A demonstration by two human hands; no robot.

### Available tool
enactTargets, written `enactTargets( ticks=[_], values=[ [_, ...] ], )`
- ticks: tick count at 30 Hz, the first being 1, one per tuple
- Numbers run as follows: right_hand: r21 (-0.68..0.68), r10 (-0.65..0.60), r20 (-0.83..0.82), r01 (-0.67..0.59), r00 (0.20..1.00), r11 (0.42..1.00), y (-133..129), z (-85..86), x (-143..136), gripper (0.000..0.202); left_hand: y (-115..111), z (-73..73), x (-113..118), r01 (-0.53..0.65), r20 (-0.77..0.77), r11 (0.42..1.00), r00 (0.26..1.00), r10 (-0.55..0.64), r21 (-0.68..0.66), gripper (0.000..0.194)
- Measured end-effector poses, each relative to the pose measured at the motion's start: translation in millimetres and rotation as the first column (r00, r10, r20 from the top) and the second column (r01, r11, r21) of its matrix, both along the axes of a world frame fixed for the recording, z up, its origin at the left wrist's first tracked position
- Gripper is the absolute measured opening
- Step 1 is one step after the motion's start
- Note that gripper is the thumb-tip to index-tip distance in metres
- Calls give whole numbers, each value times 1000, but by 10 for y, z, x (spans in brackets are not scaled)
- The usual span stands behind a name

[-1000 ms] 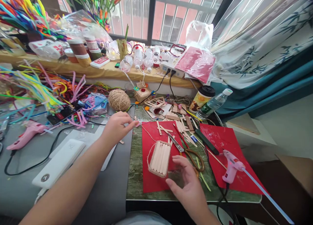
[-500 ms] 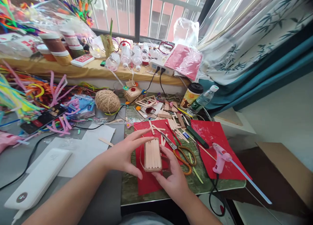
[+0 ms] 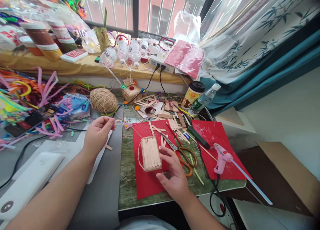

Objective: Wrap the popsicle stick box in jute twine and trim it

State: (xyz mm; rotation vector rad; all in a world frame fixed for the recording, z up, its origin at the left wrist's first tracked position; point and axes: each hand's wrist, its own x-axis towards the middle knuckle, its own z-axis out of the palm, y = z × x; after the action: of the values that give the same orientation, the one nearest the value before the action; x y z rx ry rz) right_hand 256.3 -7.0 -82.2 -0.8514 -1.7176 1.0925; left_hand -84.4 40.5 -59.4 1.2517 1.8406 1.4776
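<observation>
Window [image 3: 165, 13]: crossed by pale bars, with a pink facade seen beyond; daylight admitted
Sill [image 3: 82, 67]: covered in yellow cloth
Curtains [image 3: 250, 47]: white, leaf-patterned, edged in teal, hung at the right
Wall [image 3: 282, 100]: pale, plain
Desk [image 3: 135, 186]: green surface, flanked by grey at the left
</observation>
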Motion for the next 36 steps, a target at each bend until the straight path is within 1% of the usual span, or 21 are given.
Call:
enactTargets(
  ticks=[2, 3, 5, 7, 9, 11, 12, 13, 14, 16, 17, 20, 23, 24, 25, 26, 27, 29, 31, 33, 36],
  values=[
    [-32, -53, -57, 51, 997, 998, -36, 0, -13, 26, 27, -5, -57, 10, -37, 999, 999, -11, -33, 39],
    [-57, -93, -89, 88, 992, 994, -54, 1, -33, 20, 38, -11, -75, 16, -69, 998, 997, -20, -53, 39],
    [-123, -168, -150, 151, 974, 981, -86, -7, -98, 15, 54, -27, -95, 16, -154, 996, 988, -30, -89, 37],
    [-200, -228, -208, 187, 951, 962, -115, -38, -182, 12, 60, -46, -99, 6, -267, 993, 963, -38, -117, 43],
    [-278, -277, -251, 205, 928, 938, -138, -88, -263, 17, 54, -66, -86, 34, -367, 983, 925, -99, -179, 47],
    [-338, -303, -272, 204, 914, 919, -151, -138, -320, 22, 39, -86, -52, 123, -372, 959, 903, -214, -254, 36],
    [-355, -297, -275, 191, 915, 915, -152, -158, -333, 24, 29, -95, -28, 189, -351, 946, 895, -276, -262, 26],
    [-362, -281, -275, 172, 920, 916, -151, -173, -336, 26, 18, -103, -1, 255, -334, 936, 884, -327, -242, 18],
    [-364, -263, -273, 154, 925, 919, -147, -182, -328, 27, 7, -108, 25, 315, -334, 928, 869, -366, -197, 23],
    [-368, -250, -270, 140, 930, 919, -141, -189, -286, 26, -13, -107, 66, 399, -389, 910, 826, -409, -110, 47],
    [-374, -257, -265, 147, 929, 916, -141, -191, -257, 24, -22, -101, 78, 412, -414, 906, 812, -412, -93, 49],
    [-375, -286, -228, 187, 931, 908, -167, -202, -173, 19, -52, -63, 88, 387, -414, 920, 828, -378, -67, 33],
    [-331, -293, -172, 225, 941, 917, -220, -224, -136, 17, -81, -25, 107, 435, -422, 900, 815, -398, -10, 37],
    [-314, -287, -158, 228, 945, 922, -239, -229, -137, 17, -88, -17, 118, 455, -431, 890, 802, -414, -9, 35],
    [-298, -276, -147, 224, 950, 928, -256, -231, -143, 17, -93, -11, 129, 454, -433, 891, 799, -418, -24, 29],
    [-283, -263, -141, 215, 955, 935, -270, -229, -151, 17, -94, -7, 137, 429, -426, 902, 809, -406, -45, 23],
    [-270, -253, -136, 210, 958, 940, -281, -224, -159, 17, -91, -4, 139, 390, -413, 918, 827, -381, -66, 22],
    [-248, -254, -127, 217, 959, 944, -288, -207, -170, 16, -78, -1, 121, 327, -355, 940, 871, -340, -98, 28],
    [-222, -276, -117, 246, 954, 943, -281, -194, -168, 14, -56, -1, 79, 311, -245, 945, 913, -326, -98, 30],
    [-199, -286, -115, 260, 951, 945, -268, -197, -154, 12, -35, -6, 30, 300, -143, 948, 939, -313, -104, 30],
    [-177, -286, -125, 262, 950, 949, -261, -240, -123, 11, -14, -16, -21, 239, -89, 960, 963, -253, -143, 34]
  ],
)
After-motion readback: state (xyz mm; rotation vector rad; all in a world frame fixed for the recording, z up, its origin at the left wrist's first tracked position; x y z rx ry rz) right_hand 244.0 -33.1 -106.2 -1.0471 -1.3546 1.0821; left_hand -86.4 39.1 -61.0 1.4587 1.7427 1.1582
